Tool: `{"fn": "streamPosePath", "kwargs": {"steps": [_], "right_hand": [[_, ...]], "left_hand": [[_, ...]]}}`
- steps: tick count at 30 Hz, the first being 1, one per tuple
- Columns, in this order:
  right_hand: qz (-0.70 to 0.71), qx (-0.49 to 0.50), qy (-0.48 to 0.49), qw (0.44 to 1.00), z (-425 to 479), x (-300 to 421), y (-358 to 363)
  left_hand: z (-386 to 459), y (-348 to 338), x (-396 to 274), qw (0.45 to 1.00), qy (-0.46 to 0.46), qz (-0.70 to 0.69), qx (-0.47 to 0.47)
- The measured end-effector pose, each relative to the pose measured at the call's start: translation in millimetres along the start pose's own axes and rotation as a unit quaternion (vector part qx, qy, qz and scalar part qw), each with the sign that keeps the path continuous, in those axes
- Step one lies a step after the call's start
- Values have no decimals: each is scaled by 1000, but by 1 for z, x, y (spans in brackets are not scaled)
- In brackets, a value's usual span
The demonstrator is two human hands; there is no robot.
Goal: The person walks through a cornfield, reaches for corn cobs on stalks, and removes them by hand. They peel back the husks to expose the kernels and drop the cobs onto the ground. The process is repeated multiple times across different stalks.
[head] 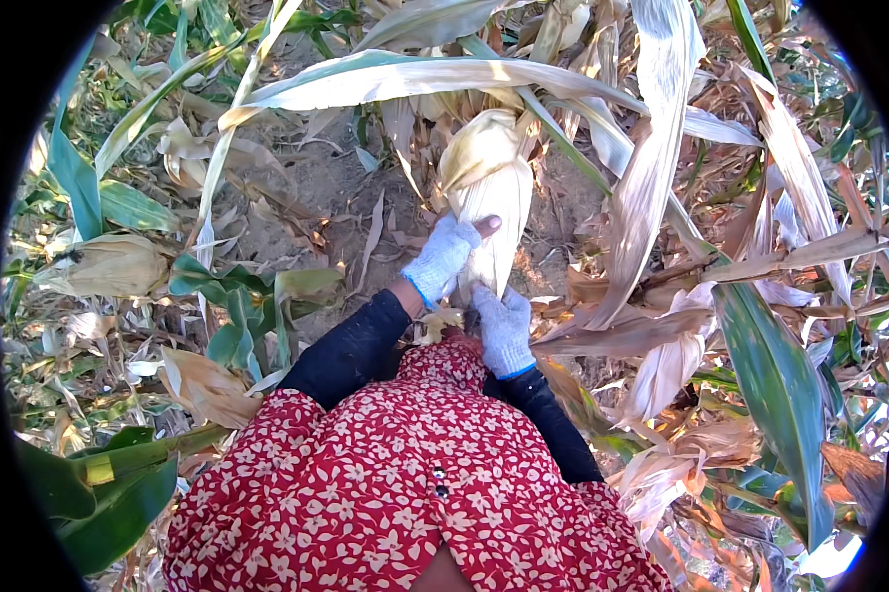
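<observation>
A maize ear in pale dry husk [498,196] points away from me in front of my body. My left hand [448,251], in a white knit glove with the thumb tip bare, grips the ear's near half, its thumb lying across the husk. At the ear's near end, the gloved fingers of my right hand [504,325] pinch the husk. Husk leaves still wrap the ear, and no kernels show. The undersides of both hands are hidden.
Dry maize leaves [652,170] arch across the far and right sides. A husked ear [108,266] hangs at the left. Green leaves [774,392] stand at the right. Bare soil [319,177] and dry litter lie beneath. A thick stalk [800,259] crosses at the right.
</observation>
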State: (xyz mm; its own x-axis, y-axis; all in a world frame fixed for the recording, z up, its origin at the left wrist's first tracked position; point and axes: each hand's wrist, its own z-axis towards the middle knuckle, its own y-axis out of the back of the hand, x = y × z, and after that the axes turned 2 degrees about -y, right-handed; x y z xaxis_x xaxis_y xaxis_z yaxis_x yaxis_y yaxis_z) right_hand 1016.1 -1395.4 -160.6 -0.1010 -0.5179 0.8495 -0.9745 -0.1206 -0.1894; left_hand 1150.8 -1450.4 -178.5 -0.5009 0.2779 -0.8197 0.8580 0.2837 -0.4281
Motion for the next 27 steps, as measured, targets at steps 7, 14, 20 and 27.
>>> {"fn": "streamPosePath", "kwargs": {"steps": [7,14,20,27], "right_hand": [[303,27,-134,943,-7,55,-6],[362,94,-58,926,60,135,3],[383,105,16,918,165,224,4],[117,165,104,974,46,149,19]], "left_hand": [[-14,2,3,992,67,-98,42],[-26,12,-2,998,-17,-38,48],[-30,25,5,988,-90,128,20],[-4,19,-15,985,-50,134,-91]]}}
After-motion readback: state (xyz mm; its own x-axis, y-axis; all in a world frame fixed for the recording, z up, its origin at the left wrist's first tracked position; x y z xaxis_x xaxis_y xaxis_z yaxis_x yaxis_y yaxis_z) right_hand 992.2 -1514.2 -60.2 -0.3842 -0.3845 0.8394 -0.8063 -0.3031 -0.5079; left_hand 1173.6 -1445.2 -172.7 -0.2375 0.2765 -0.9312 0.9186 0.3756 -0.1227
